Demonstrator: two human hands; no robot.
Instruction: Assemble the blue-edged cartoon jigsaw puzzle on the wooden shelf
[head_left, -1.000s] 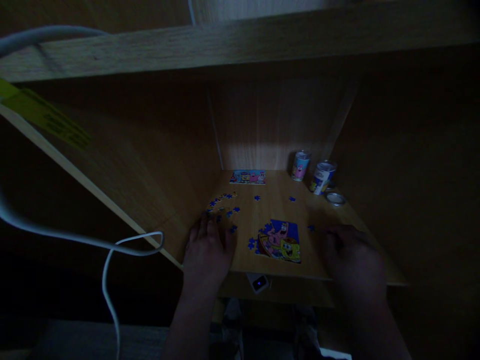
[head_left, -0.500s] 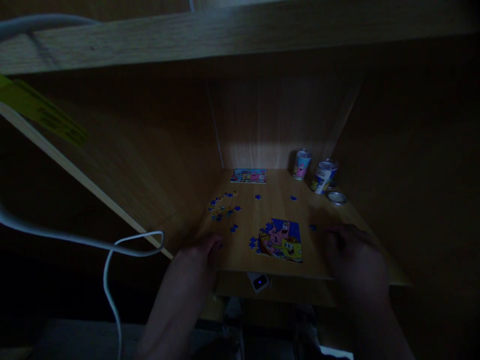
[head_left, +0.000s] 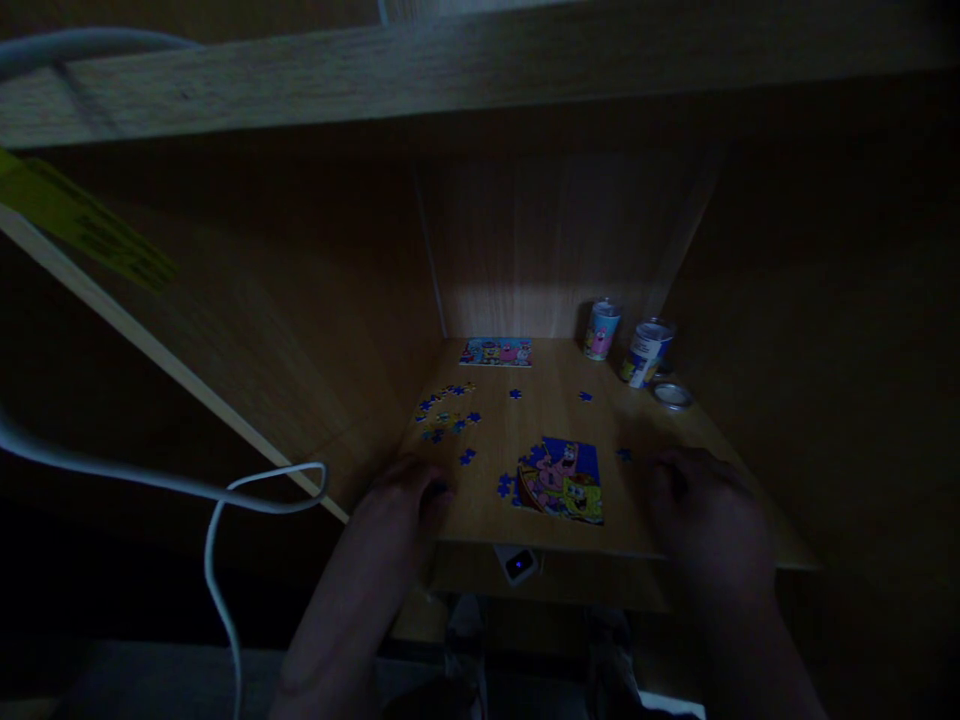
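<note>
Flanking joined puzzle [head_left: 564, 484] at frame's lower center, our left hand [head_left: 399, 508] and right hand [head_left: 714, 512] sit curled, presumably for easy reach; grip on anything, we cannot tell. Loose pieces [head_left: 474, 417] lie left of center, likely spread for viewing.

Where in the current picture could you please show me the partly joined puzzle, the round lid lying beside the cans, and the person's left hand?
Partly joined puzzle [head_left: 560, 482]: head view, middle of its printed face.
Round lid [head_left: 672, 396]: head view, its flat middle.
Left hand [head_left: 399, 500]: head view, back of the hand.
</note>
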